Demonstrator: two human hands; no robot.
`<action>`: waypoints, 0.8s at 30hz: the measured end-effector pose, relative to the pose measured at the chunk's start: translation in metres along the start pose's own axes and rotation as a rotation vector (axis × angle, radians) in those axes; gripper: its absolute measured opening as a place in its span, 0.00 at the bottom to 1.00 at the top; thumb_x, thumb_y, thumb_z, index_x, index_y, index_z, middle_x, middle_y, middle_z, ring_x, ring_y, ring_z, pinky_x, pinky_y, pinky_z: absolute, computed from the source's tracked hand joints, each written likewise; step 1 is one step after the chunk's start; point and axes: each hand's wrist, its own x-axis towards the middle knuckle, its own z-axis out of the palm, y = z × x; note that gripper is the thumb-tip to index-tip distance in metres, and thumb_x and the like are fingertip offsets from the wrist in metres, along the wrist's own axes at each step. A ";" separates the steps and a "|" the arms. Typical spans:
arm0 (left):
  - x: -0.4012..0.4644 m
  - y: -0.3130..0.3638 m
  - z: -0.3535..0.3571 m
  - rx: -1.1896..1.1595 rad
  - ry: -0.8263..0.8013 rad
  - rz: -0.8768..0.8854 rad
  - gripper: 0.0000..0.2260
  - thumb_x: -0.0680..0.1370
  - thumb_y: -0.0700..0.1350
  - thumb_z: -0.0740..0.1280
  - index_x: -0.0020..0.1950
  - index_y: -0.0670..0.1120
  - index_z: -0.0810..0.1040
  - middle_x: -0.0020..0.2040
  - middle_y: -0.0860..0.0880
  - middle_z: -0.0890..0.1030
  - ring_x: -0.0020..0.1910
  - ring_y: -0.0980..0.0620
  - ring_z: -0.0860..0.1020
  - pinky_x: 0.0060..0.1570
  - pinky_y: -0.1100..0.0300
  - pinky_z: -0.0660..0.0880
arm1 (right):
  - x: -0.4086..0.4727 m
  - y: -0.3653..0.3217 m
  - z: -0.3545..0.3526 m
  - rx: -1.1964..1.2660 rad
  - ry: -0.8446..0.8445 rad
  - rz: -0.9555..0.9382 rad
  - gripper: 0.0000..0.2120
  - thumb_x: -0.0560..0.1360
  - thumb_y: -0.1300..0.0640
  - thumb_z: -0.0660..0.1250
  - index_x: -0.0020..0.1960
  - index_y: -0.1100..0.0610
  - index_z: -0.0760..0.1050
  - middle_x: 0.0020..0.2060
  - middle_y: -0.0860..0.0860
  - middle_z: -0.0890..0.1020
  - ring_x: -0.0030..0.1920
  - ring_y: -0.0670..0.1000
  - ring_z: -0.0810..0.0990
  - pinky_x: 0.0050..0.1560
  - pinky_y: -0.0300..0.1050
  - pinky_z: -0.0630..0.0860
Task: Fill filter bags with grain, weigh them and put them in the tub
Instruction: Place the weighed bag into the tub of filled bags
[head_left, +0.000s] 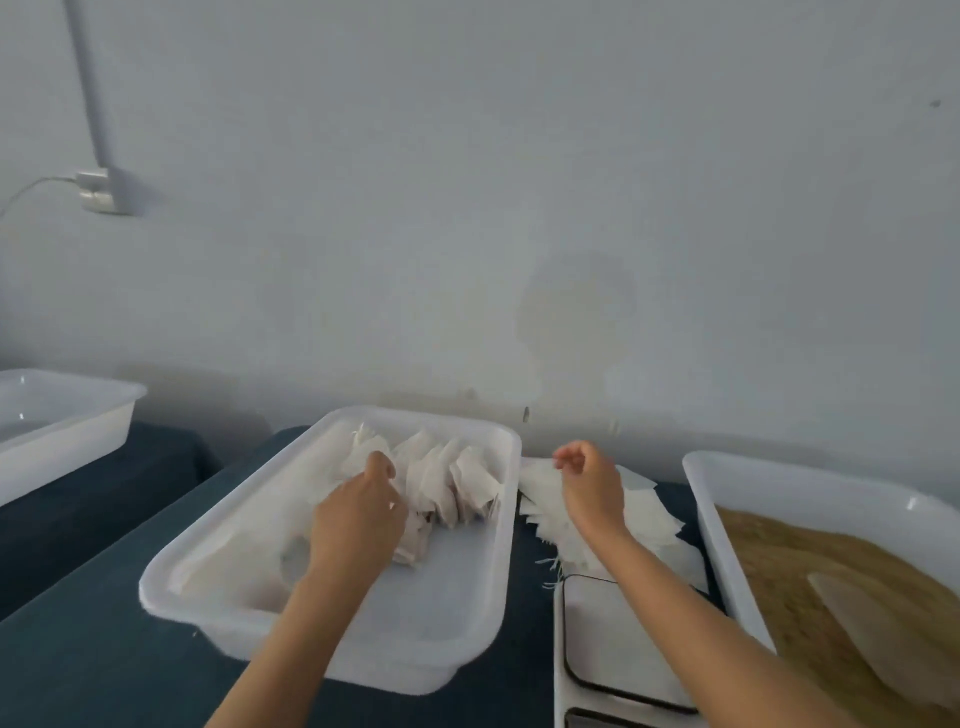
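A white tub (426, 649) in the middle holds several filled white filter bags (452, 483) at its far end. My left hand (358, 514) reaches into the tub with curled fingers among the bags; whether it grips one is hidden. My right hand (589, 480) hovers over a pile of empty filter bags (654, 519) on the table, fingertips pinching the top edge of one. A white scale (613, 639) lies in front of that pile, under my right forearm. At the right, a white tub (727, 499) holds brown grain (810, 561) and a pale scoop (883, 634).
A third white tub (67, 421) stands at the far left on a separate dark surface. The table has a dark blue cover (104, 660). A grey wall rises right behind the tubs, with a socket and cable (98, 192) at upper left.
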 end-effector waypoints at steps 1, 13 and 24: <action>-0.001 0.009 0.006 -0.019 -0.023 0.014 0.09 0.79 0.47 0.59 0.59 0.49 0.66 0.51 0.53 0.80 0.51 0.47 0.78 0.43 0.58 0.67 | 0.010 0.017 -0.008 -0.069 0.034 0.100 0.08 0.79 0.64 0.57 0.51 0.58 0.74 0.50 0.52 0.80 0.53 0.53 0.78 0.46 0.41 0.67; -0.008 0.045 0.047 -0.007 -0.111 0.081 0.04 0.81 0.47 0.54 0.55 0.50 0.65 0.40 0.55 0.75 0.37 0.53 0.74 0.37 0.62 0.67 | 0.032 0.075 -0.016 -0.574 -0.218 0.181 0.06 0.75 0.52 0.66 0.49 0.52 0.70 0.53 0.48 0.78 0.55 0.52 0.76 0.57 0.46 0.69; -0.012 0.043 0.046 0.050 -0.131 0.062 0.01 0.81 0.44 0.53 0.51 0.50 0.62 0.33 0.56 0.69 0.33 0.54 0.71 0.32 0.63 0.63 | 0.037 0.074 -0.016 -0.601 -0.202 0.162 0.10 0.71 0.62 0.58 0.31 0.55 0.65 0.32 0.50 0.72 0.38 0.54 0.70 0.36 0.41 0.63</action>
